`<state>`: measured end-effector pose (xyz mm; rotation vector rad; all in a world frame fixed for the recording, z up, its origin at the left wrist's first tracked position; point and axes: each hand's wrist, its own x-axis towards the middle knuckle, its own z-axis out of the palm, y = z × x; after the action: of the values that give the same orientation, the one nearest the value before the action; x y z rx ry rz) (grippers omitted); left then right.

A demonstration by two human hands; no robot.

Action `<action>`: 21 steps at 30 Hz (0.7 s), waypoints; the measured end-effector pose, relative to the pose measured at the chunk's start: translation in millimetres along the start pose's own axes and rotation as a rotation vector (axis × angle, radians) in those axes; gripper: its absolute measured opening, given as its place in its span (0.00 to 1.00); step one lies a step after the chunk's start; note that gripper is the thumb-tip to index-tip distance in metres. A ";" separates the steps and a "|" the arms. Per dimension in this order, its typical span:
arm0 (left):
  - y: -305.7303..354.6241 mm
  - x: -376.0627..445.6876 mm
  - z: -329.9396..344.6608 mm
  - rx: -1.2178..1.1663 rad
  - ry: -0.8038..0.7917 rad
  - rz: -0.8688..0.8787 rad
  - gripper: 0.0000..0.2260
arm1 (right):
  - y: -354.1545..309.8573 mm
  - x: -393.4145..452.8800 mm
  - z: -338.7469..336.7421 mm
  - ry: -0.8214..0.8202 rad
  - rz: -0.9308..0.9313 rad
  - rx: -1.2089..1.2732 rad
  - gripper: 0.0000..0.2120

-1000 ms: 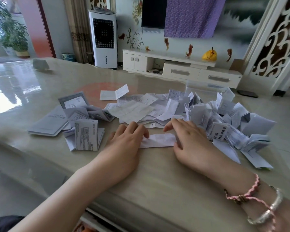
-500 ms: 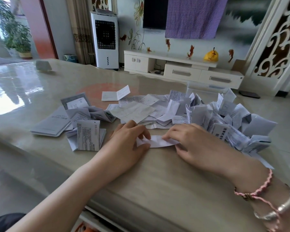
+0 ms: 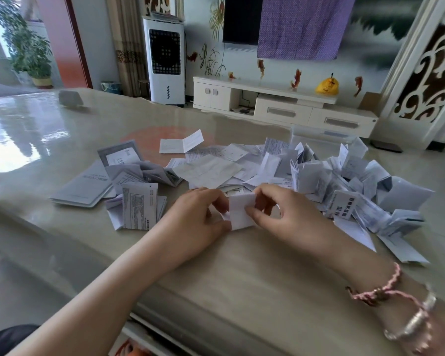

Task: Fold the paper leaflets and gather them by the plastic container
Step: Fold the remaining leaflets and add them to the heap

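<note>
At frame centre, the left hand [image 3: 198, 217] and right hand [image 3: 285, 214] are both pinching a small white folded paper leaflet [image 3: 240, 211] above the glossy beige worktop [image 3: 242, 278]. Folded leaflets [image 3: 365, 191] are piling up right, before the clear plastic container [image 3: 319, 136].

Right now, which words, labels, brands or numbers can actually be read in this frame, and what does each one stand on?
None can be read.
Printed leaflet left of the left hand: dense print, too small.
Folded leaflet beyond the right hand: large dark characters, blurred.
Booklet at far left: a title line, blurred.
Leaflet being folded: its visible side is blank.
</note>
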<state>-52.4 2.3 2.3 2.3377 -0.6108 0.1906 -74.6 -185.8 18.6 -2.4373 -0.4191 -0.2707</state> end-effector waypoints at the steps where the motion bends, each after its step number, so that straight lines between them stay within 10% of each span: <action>1: -1.0 0.0 -1.2 -0.021 0.002 -0.023 0.06 | 1.2 2.4 4.2 0.008 0.014 -0.012 0.05; 21: -6.7 -0.3 11.1 -0.006 0.050 0.005 0.11 | -0.5 2.2 18.3 -0.016 0.035 -0.199 0.13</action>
<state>-49.8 -0.7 -10.0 2.3184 -0.5920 0.2489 -71.1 -173.5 5.4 -2.6404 -0.3713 -0.2901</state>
